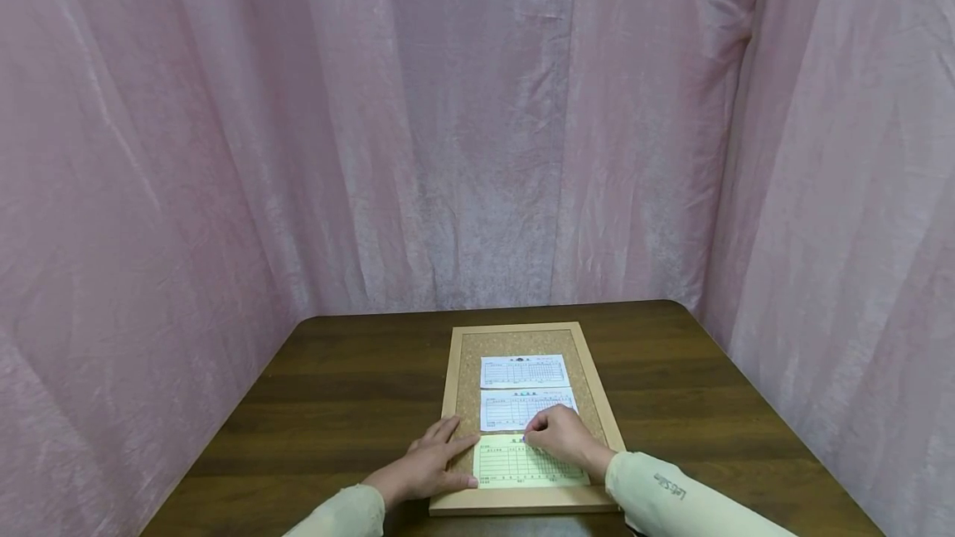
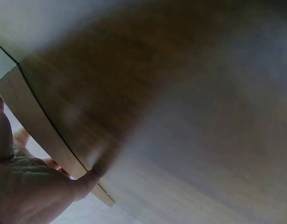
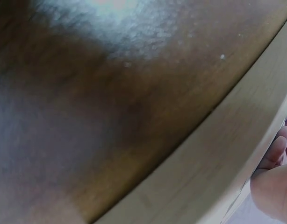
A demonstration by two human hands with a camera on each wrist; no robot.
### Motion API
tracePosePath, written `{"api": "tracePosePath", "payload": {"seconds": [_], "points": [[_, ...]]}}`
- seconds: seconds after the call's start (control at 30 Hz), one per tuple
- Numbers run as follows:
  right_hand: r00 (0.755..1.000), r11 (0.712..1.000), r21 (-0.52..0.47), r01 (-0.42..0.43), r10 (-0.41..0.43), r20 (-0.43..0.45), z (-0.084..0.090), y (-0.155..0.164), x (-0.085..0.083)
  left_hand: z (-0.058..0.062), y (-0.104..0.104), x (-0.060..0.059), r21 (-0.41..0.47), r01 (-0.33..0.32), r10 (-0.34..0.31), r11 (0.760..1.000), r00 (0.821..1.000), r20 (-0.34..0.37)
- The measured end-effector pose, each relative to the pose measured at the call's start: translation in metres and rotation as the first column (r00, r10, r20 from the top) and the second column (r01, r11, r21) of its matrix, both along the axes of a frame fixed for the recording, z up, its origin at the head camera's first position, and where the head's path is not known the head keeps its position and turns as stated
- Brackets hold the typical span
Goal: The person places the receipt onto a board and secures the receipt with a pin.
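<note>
The dark wooden worktop (image 1: 343, 388) fills the lower middle of the head view, and on it lies a cork board (image 1: 467, 371) in a pale wood frame, lengthwise away from the person. Two white forms (image 1: 524, 371) sit on the cork in the upper half, and a yellow form (image 1: 522, 464) lies at the near end, low in the frame.

The risk, as I judge it, is the yellow form skewing or creeping off line with the white ones if either hand slides, since only hand pressure seems to hold it.

The left hand (image 1: 427, 464) lies flat, fingers spread, over the frame's left edge, touching the form's left side. The right hand (image 1: 561, 437) has its fingers curled down onto the form's top edge; whether it pinches something small there I cannot tell
</note>
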State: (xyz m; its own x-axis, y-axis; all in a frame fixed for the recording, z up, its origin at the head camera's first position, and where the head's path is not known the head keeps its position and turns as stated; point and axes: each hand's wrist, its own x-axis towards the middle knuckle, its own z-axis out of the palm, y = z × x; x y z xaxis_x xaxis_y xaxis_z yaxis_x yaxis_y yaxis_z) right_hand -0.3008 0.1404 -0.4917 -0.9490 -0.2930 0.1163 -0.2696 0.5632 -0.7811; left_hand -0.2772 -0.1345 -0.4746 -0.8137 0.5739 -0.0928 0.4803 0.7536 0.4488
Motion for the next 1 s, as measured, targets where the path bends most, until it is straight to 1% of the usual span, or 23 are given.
{"api": "tracePosePath", "payload": {"seconds": [0.27,0.77,1.0], "points": [[1.000,1.000,0.001,-0.008,0.008,-0.022,-0.0003,0.0002,0.0011,-0.0005,-0.0004,-0.0002,-0.004,-0.002,0.002,1.000,1.000,-0.003],[1.000,1.000,-0.020,-0.011,0.011,-0.025,-0.0010,-0.0003,0.0015,0.0004,-0.0008,0.0008,-0.003,-0.002,0.002,1.000,1.000,-0.007],[0.999,1.000,-0.015,-0.017,0.016,-0.049,-0.0015,-0.0009,0.0014,0.0013,-0.0004,0.0016,-0.004,-0.005,0.005,1.000,1.000,-0.001]]}}
